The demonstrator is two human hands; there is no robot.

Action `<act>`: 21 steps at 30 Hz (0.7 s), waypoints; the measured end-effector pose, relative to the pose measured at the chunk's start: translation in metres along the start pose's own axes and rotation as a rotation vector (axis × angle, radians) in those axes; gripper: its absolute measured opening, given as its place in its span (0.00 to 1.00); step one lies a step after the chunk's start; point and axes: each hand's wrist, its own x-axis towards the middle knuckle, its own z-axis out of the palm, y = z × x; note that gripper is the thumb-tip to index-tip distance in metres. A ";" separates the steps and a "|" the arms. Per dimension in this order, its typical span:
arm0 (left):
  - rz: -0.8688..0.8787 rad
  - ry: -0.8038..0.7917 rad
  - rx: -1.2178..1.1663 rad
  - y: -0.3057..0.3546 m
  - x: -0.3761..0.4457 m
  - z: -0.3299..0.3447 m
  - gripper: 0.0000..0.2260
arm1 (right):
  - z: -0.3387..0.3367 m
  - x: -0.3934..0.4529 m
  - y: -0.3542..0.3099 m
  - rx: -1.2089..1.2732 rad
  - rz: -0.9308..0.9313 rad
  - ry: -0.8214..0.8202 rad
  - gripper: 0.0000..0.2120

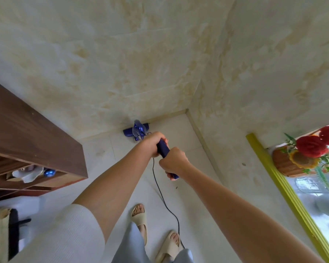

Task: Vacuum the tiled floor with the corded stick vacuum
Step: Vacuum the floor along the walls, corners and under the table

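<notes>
The left hand [154, 143] is curled around the upper part of the dark blue handle [163, 149] of the stick vacuum. The right hand [174, 161] grips the same handle lower down, near its end, with the fingers wrapped tight. Both hands hold on, one just behind the other.

From the handle the vacuum reaches down and away to its blue head [136, 130], which sits on the tiled floor [179, 133], right by the foot of the wall and close to the room's corner. A thin black cord [160, 192] hangs from the handle and trails along the floor past the person's feet in pale sandals [140, 221].

The vacuum looks stiff and long, and probably not too heavy, so two hands on the handle seem a good way to steer it. The cord is soft and floppy and could catch a foot.

A brown wooden shelf [36, 133] stands to the left. Red flowers in a basket [310, 150] show on the right, beside a yellow frame [277, 175].
</notes>
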 end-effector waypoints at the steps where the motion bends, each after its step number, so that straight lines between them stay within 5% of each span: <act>1: 0.012 -0.008 0.007 -0.004 0.000 0.002 0.14 | 0.001 -0.001 0.003 -0.001 0.003 0.000 0.07; 21: 0.088 0.108 0.037 -0.103 -0.082 -0.038 0.13 | 0.057 -0.092 0.039 0.009 0.016 -0.201 0.05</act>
